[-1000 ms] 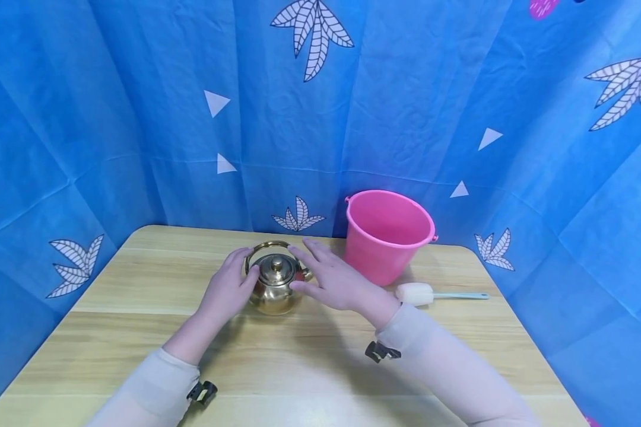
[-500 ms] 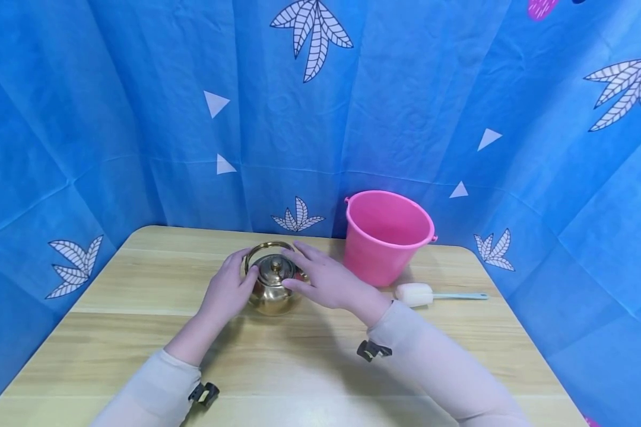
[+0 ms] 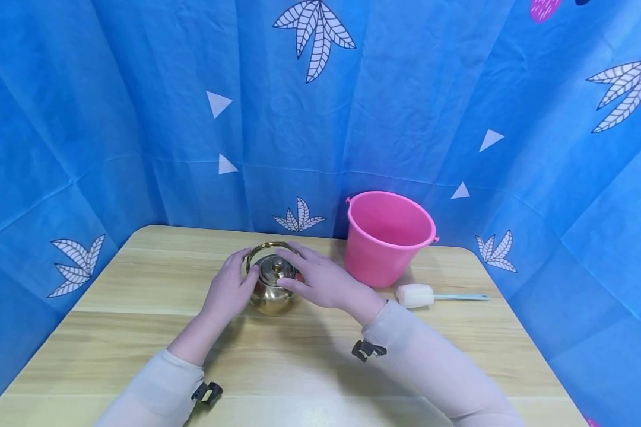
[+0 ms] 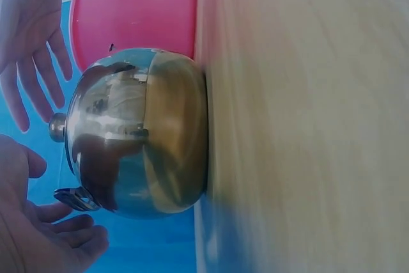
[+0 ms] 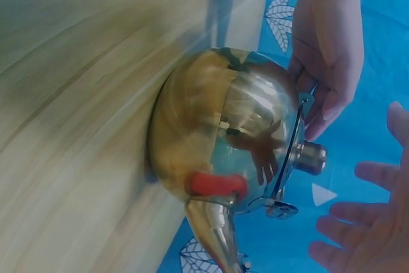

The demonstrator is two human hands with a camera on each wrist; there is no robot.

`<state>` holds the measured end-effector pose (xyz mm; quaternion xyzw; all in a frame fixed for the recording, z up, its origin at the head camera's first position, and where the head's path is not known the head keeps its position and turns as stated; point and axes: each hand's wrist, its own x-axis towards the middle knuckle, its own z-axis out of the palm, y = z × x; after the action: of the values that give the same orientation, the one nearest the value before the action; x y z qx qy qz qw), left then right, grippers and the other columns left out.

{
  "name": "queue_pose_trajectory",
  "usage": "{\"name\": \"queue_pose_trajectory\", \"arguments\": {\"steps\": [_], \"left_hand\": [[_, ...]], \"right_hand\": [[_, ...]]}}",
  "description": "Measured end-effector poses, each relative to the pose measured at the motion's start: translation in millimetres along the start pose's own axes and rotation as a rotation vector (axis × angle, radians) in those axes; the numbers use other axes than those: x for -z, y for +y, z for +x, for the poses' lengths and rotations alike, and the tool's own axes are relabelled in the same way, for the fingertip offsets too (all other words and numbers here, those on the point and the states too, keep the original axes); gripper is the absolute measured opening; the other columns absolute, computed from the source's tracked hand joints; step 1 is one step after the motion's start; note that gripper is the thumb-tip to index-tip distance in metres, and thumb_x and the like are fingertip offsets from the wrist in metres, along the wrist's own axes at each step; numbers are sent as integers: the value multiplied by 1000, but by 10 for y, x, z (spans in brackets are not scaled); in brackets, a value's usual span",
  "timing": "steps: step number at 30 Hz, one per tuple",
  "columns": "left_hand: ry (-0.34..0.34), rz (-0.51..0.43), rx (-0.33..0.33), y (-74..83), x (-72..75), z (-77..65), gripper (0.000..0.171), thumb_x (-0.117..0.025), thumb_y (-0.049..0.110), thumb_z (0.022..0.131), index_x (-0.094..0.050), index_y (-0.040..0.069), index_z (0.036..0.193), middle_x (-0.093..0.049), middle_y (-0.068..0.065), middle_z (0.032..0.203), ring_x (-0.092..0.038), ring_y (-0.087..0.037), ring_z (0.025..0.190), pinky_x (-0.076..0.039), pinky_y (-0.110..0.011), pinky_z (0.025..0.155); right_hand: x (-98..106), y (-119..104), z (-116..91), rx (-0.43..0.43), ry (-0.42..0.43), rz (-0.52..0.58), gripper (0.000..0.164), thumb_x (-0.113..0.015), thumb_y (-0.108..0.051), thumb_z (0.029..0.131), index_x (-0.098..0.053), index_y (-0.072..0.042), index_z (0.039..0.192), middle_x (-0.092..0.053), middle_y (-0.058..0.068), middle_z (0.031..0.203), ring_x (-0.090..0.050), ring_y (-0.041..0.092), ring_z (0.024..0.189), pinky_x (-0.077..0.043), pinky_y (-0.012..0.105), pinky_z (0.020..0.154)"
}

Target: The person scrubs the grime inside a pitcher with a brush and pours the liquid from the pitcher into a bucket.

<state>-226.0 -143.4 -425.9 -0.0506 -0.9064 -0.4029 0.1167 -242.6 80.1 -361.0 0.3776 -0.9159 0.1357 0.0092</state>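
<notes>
A shiny gold-toned metal kettle [image 3: 273, 296] stands upright on the table, its knobbed lid [image 3: 275, 270] on and its arched handle [image 3: 271, 244] visible behind the lid. Its spout [image 5: 214, 228] shows in the right wrist view. My left hand [image 3: 229, 287] holds the kettle's left side at the handle's base, fingers and thumb curled there. Over the kettle's right side hovers my right hand [image 3: 323, 279], fingers loosely spread and holding nothing. In the right wrist view, a gap separates its fingertips from the lid knob [image 5: 310, 158].
A pink bucket [image 3: 376, 261] stands at the back right of the wooden table [image 3: 278, 373]. In front of it lies a brush with a white sponge head [image 3: 415, 295] and a pale blue handle. Blue patterned cloth [image 3: 406, 89] hangs around the table.
My right hand has moved left, from beside the kettle's right edge to over it, nearer the lid. My left hand, the kettle, bucket and brush look unmoved.
</notes>
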Motion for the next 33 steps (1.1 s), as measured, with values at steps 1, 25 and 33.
{"name": "queue_pose_trajectory", "arguments": {"steps": [1,25,33], "left_hand": [[2,-2,2,5,-3,3,56,-49,30,104,-37,1,151,-38,-25,153,-42,-49,134,-34,-65,109],[24,-61,70,16,-71,-14,53,-48,29,103,-40,1,148,-40,-24,151,-52,-45,125,-38,-60,107],[38,-52,49,16,-97,-23,52,-49,26,103,-42,-1,147,-41,-27,149,-48,-47,130,-38,-61,107]], "right_hand": [[-3,-2,7,3,2,-2,68,-45,-60,100,-30,-29,158,-28,12,163,-38,32,143,-41,48,110],[-49,-74,144,14,-6,-21,61,-56,-48,100,-38,-27,154,-33,11,160,-43,31,140,-41,47,111],[-93,-86,200,31,12,-50,59,-56,-46,100,-42,-23,153,-36,13,159,-44,29,140,-39,44,112]]}}
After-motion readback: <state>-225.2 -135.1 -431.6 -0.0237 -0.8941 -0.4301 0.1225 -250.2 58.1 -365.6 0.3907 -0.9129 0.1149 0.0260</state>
